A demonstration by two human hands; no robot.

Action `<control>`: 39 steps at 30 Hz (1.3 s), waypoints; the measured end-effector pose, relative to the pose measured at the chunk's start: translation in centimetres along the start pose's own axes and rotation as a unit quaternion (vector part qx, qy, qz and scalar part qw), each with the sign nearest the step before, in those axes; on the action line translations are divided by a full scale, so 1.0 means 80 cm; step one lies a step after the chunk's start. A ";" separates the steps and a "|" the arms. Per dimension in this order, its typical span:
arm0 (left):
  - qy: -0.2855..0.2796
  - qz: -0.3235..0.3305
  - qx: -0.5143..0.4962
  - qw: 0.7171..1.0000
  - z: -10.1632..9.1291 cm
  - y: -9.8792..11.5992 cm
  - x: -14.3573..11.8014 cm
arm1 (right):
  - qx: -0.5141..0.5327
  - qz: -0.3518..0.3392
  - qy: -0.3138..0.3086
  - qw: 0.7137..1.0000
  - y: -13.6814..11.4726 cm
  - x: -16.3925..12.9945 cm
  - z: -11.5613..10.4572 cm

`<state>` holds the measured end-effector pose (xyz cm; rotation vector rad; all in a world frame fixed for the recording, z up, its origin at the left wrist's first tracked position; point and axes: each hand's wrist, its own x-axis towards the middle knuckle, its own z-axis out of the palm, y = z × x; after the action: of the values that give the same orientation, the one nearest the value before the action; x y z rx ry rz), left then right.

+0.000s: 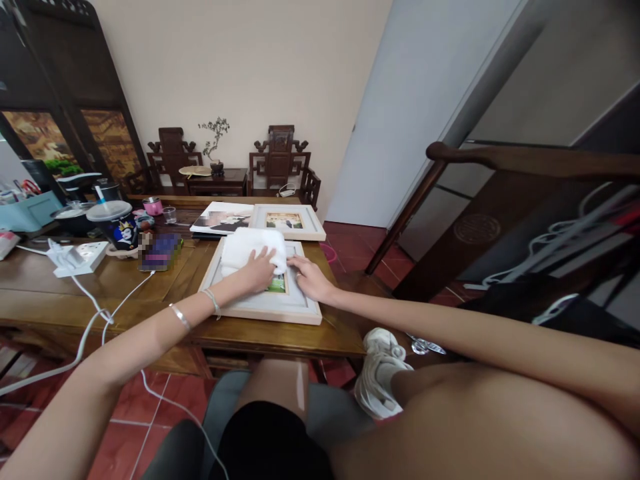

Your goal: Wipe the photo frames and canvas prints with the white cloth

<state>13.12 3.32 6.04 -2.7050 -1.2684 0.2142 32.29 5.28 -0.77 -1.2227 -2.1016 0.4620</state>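
A white folded cloth (237,251) lies over the upper left of a pale picture frame (309,308) on the wooden table. My left hand (259,269) is closed on the cloth from above, its fingers pressed into the fabric. Part of a green picture (276,285) shows below that hand; the cloth and hand hide the rest. My right hand (311,279) rests on the frame's right side. Its fingers reach left, with the tips touching the surface near the cloth's edge, and it holds nothing.
Behind lie a second framed picture (315,229) and a white photo panel (205,217). A phone (167,252), lidded cup (123,227), power strip (83,258) and white cables occupy the table's left. A wooden chair (470,227) stands at the right.
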 end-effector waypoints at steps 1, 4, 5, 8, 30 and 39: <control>-0.015 0.000 0.001 1.000 -0.006 0.011 -0.012 | -0.002 0.000 0.002 1.000 0.000 0.000 0.001; -0.061 0.023 0.018 0.998 -0.030 0.046 -0.053 | -0.005 0.001 0.004 1.000 0.002 -0.001 0.003; -0.070 0.032 0.019 0.997 -0.038 0.057 -0.067 | -0.003 0.002 0.005 1.000 0.003 -0.002 0.004; -0.059 0.060 0.022 0.996 -0.050 0.079 -0.096 | 0.005 0.004 0.011 1.000 0.007 -0.002 0.005; -0.077 0.018 -0.132 0.988 -0.021 0.044 -0.020 | 0.112 0.096 0.078 0.986 0.006 -0.010 0.003; -0.034 0.091 -0.083 0.992 -0.040 0.081 -0.104 | 0.089 0.134 0.044 0.986 -0.011 -0.008 -0.003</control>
<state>13.32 -7.37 8.46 -2.9835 -1.0997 0.2316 32.15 4.29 -0.32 -1.3988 -1.7864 0.6871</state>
